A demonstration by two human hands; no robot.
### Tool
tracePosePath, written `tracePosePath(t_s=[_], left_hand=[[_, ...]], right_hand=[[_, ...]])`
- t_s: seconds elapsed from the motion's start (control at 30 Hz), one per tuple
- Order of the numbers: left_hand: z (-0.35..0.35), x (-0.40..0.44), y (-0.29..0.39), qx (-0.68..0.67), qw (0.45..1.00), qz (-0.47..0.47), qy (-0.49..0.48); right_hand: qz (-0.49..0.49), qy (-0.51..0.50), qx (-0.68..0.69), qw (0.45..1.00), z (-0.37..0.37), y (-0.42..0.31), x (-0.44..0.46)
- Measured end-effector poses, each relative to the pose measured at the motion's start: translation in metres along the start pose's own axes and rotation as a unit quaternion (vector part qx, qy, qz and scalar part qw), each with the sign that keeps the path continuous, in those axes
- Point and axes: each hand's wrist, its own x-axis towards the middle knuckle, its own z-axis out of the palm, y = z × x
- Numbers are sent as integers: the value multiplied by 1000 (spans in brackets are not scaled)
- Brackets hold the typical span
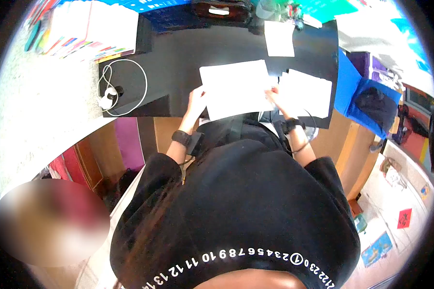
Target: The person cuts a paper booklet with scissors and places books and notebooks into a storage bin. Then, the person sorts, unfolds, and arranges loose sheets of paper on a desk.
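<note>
A white sheet of paper (236, 89), perhaps several sheets together, is held above the black desk at its front edge. My left hand (196, 102) grips its left side, with the fingers partly hidden by the paper. On the opposite side, my right hand (277, 100) is closed at the paper's right edge. More white papers (307, 91) lie on the desk just right of that hand. Both wrists wear black bands, and a thin cable runs near the right one.
A white cable with a plug (108, 96) lies at the left of the black desk (173, 53). Books and papers (89, 29) stand at the back left. Another sheet (278, 41) lies farther back. A black bag (222, 10) sits at the far edge; a blue chair (349, 91) stands right.
</note>
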Motion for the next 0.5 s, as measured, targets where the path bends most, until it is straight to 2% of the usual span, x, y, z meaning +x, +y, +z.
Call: tracePosePath(t_s=[0.03, 0.07, 0.1, 0.17, 0.2, 0.23, 0.3, 0.33, 0.43, 0.5], left_hand=[[1, 7, 18, -12, 1000, 18, -1], [2, 12, 37, -42, 999, 25, -4], [2, 16, 61, -72, 997, 34, -9], [-2, 18, 124, -166, 986, 22, 0], [-5, 17, 154, -214, 977, 16, 1], [-9, 14, 178, -232, 972, 19, -30], [-10, 6, 213, -266, 959, 26, -98], [-2, 4, 222, -298, 944, 85, -113], [6, -10, 263, -214, 943, 212, -143], [6, -20, 282, -288, 922, 192, -172]], right_hand=[[-18, 42, 38, 998, -9, -13, -12], [-10, 78, 145, 986, -20, -13, -20], [-1, 112, 250, 962, -31, -13, -26], [16, 207, 345, 915, -57, -35, -39], [-47, 187, 373, 908, -69, -56, -58], [-84, 153, 354, 919, -88, -40, -56], [-102, 201, 317, 921, -92, -83, -91], [-156, 186, 324, 915, -93, -79, -91], [-147, 156, 411, 886, -90, -85, -105], [-135, 141, 462, 865, -86, -84, -115]])
